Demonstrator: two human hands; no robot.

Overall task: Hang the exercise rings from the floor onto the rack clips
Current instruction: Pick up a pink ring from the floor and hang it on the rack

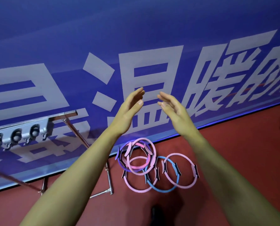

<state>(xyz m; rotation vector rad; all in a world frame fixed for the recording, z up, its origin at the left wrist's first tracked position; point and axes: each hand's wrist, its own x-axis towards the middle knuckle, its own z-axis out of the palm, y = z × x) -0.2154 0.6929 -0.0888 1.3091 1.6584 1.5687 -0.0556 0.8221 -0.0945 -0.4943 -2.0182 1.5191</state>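
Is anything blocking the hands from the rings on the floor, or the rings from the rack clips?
Nothing visible does. The left hand and right hand are raised, open and empty, above the pile of exercise rings on the red floor. The rack clips at left hang bare, with open space between.

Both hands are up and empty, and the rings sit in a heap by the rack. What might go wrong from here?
The rings overlap in a pile on the red floor, so lifting one, say the blue ring, may drag its neighbours along. The rack clips sit on a slanted metal frame; a ring pushed in hard might rock it. Neither the left hand nor the right hand has a grip yet.
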